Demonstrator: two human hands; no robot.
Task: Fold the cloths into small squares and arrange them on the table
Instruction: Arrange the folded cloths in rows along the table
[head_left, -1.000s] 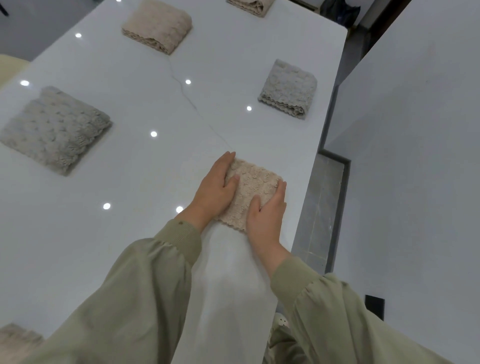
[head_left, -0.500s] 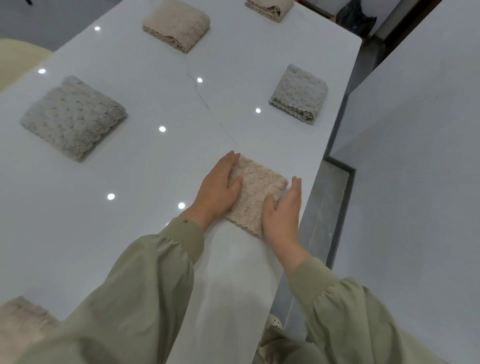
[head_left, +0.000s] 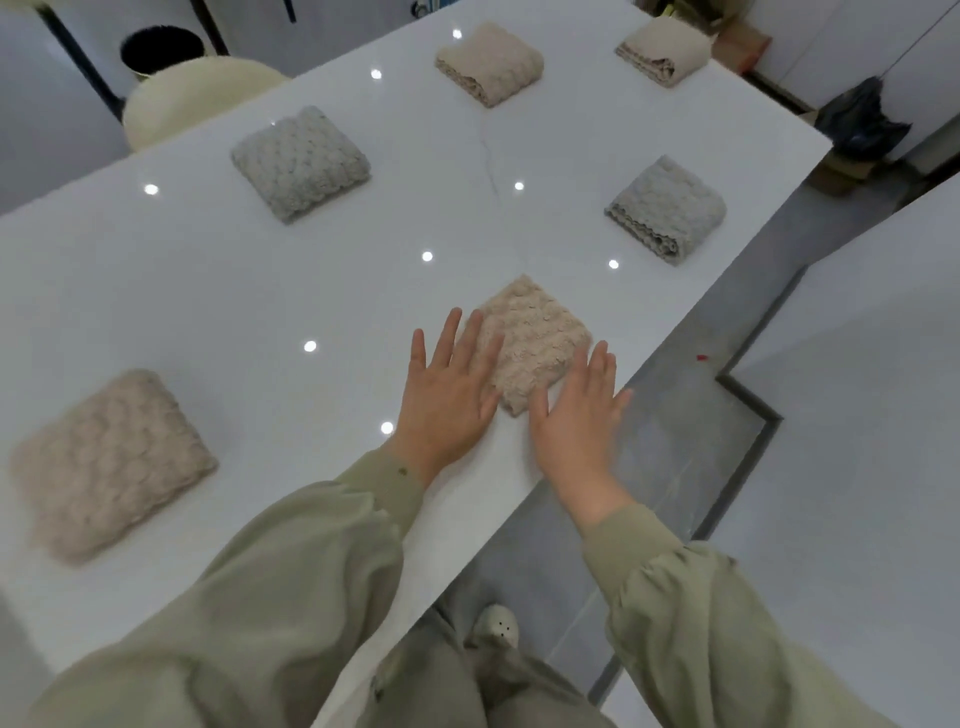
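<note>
The beige cloth (head_left: 532, 340), already folded into a small thick square, is lying on the white bench (head_left: 311, 280) close to its right edge, with one corner pointing away from the person. The left hand (head_left: 447, 400) is reaching out flat, fingers straight and spread, and its fingertips are overlapping the cloth's left edge; whether they are pressing down or hovering just above it cannot be told. The right hand (head_left: 576, 421) is likewise wide and holding nothing, sitting just beside the cloth's near corner and partly hanging past the bench edge, slightly blurred. Five more folded squares are lying well apart around it: a grey square (head_left: 300, 162) across the bench, a second grey square (head_left: 665, 208) beyond on the right, a far beige square (head_left: 488, 62), a corner beige square (head_left: 662, 49) and a near-left beige square (head_left: 109, 462). The person seems to be finishing the smoothing and placing of this cloth, and with no unfolded cloth showing, the task appears to be nearing its end. The next move is calling for both hands to lift straight off without dragging the top layer, since the square is lying so near the edge.
</note>
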